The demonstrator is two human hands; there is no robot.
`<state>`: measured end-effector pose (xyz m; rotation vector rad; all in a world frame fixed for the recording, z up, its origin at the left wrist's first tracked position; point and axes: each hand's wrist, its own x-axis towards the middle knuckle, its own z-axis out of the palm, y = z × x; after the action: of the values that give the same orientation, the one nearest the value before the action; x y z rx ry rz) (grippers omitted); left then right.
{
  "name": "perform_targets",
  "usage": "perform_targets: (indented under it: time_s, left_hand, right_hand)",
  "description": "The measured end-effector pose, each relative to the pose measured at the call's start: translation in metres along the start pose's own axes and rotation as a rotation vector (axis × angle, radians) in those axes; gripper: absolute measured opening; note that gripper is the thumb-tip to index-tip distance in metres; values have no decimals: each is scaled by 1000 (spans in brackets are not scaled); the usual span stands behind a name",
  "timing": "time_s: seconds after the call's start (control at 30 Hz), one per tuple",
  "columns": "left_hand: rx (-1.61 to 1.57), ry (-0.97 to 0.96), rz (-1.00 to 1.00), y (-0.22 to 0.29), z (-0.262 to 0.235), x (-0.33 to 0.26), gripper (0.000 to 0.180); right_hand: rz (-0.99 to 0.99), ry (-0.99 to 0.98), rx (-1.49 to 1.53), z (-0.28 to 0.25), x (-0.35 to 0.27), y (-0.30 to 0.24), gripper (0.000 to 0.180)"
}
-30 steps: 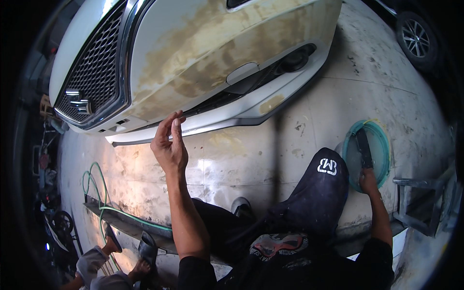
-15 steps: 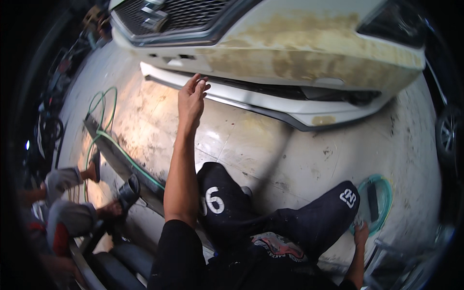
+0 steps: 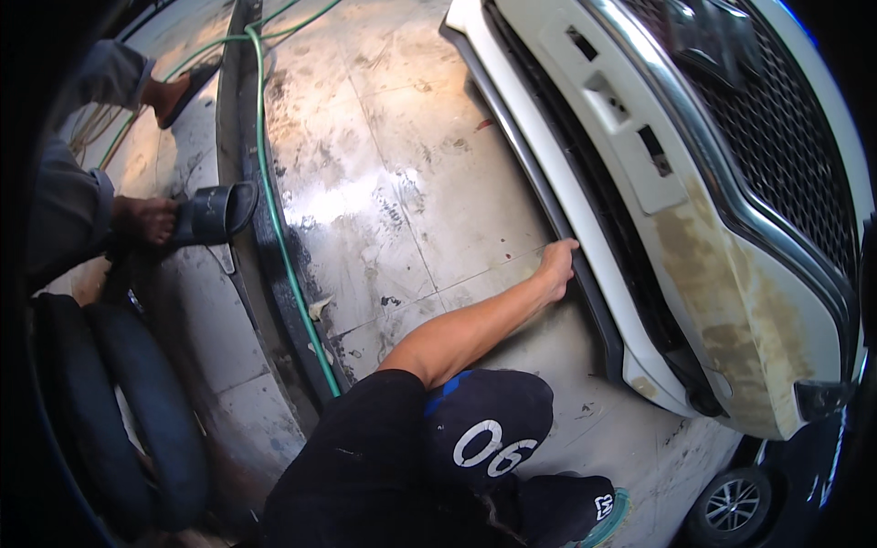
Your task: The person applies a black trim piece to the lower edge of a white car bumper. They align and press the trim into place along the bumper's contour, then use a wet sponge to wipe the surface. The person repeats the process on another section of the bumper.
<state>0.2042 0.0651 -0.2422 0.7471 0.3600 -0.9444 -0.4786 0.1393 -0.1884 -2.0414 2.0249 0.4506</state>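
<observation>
A white car bumper [image 3: 585,183] with dull yellow-brown patches slants across the right side. Along its bottom runs a dark lower lip [image 3: 534,164]. My left arm reaches out to this edge, and my left hand [image 3: 556,268] is closed at the lip with curled fingers, partly hidden against it. My right hand is out of the picture. Behind my knee, only a bit of a green basin [image 3: 614,521] shows.
A green hose [image 3: 274,205] runs along a dark metal beam [image 3: 245,137] on the floor at left. Beyond it sit another person's sandaled foot [image 3: 215,215] and thick black tubes [image 3: 151,402]. A car wheel [image 3: 731,505] stands at lower right.
The view has swung left, bringing the bumper to the right side. My left hand went from raised before the bumper to its lower lip. My right hand has left the picture.
</observation>
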Motion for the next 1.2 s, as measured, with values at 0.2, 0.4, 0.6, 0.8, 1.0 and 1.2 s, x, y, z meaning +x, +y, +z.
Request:
perform_targets:
  time_s: [0.2,0.4,0.6,0.8,1.0,1.2]
  left_hand:
    - [-2,136,358,113,1,36,23]
    - [-42,103,526,234,-48,124,47]
    - [26,50,583,194,-38,94,35]
    - [-355,-124,396,176,-44,22,55]
    - [-367,-143,466,192,-56,40,54]
    - [-306,-113,505,209,-59,55,50]
  right_hand:
    - [-52,-12,-24,-7,21,-29,70]
    - [-103,-43,-38,-12,45,-56,68]
    - [-58,-30,-32,-21,45,-56,66]
    - [-39,-31,-46,-30,48,-52,64]
    - [-32,-33,-81,-47,56,-57,61]
    - [2,-23,-114,-66,54,-62,59]
